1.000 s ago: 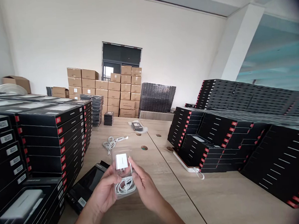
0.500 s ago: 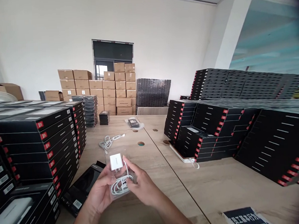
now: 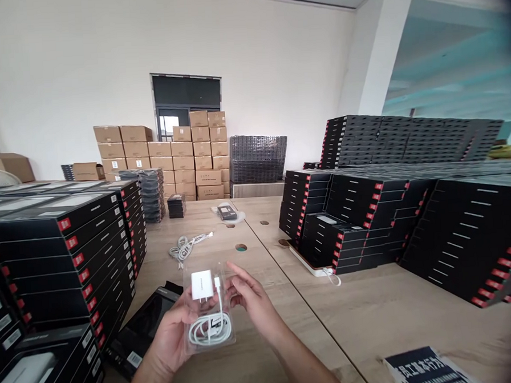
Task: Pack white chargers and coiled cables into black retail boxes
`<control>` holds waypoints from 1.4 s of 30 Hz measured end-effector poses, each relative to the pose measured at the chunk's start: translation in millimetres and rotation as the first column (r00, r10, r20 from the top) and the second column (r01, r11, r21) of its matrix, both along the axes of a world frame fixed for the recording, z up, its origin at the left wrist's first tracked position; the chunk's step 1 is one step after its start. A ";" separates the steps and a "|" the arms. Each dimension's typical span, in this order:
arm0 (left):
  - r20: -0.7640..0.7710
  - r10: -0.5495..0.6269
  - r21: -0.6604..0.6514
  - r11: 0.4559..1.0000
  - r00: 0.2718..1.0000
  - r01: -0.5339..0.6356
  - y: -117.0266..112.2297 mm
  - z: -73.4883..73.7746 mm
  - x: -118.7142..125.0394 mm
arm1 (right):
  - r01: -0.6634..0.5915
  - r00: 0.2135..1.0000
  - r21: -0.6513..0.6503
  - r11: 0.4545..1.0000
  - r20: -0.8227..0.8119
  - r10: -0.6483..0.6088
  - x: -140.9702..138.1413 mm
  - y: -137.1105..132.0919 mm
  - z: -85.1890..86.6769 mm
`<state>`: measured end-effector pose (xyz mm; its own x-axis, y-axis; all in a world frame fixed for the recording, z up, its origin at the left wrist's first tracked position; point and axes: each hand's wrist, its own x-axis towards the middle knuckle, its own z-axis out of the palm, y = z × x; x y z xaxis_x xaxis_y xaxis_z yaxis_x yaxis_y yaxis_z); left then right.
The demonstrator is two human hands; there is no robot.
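Observation:
My left hand (image 3: 174, 332) is closed on the left side of a clear plastic tray (image 3: 231, 337), which is tilted toward me. A white charger plug (image 3: 201, 285) sits in its upper part, prongs downward. Below it lies a coiled white cable (image 3: 210, 329), one end of which runs up to a connector (image 3: 218, 282) beside the plug. My right hand (image 3: 251, 297) is at the tray's right edge, index finger stretched out and fingers apart, holding nothing; whether a fingertip touches the tray I cannot tell. Left of my hands lies an open black box (image 3: 145, 329), partly hidden by my left arm.
Black boxes (image 3: 99, 245) stand stacked at the left, and more black stacks (image 3: 350, 195) fill the right. A loose white cable (image 3: 185, 246) and a bagged black item (image 3: 227, 211) lie farther back on the wooden table (image 3: 297, 326). A printed sheet (image 3: 425, 368) lies front right.
My right hand has drawn off the cable to the tray's right side, its fingers opening. The cable's connector now lies in the tray beside the plug. The tray has moved slightly toward me.

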<state>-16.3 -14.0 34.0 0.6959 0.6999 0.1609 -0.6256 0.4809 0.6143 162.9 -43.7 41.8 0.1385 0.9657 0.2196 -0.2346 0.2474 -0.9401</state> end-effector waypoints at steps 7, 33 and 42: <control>-0.012 0.024 0.017 1.000 1.000 -0.024 -6.6 11.1 4.8 | 0.008 0.987 0.000 1.000 0.161 -0.008 -2.1 1.1 -5.7; -0.151 0.023 0.026 0.999 0.988 -0.019 -4.7 2.3 5.2 | 0.039 0.997 -0.028 0.999 0.075 -0.037 -2.0 0.9 -6.6; -0.528 0.607 0.572 0.771 0.594 -0.280 17.7 -7.4 -10.1 | 0.040 0.999 -0.106 0.994 0.000 -0.040 15.7 5.8 -4.0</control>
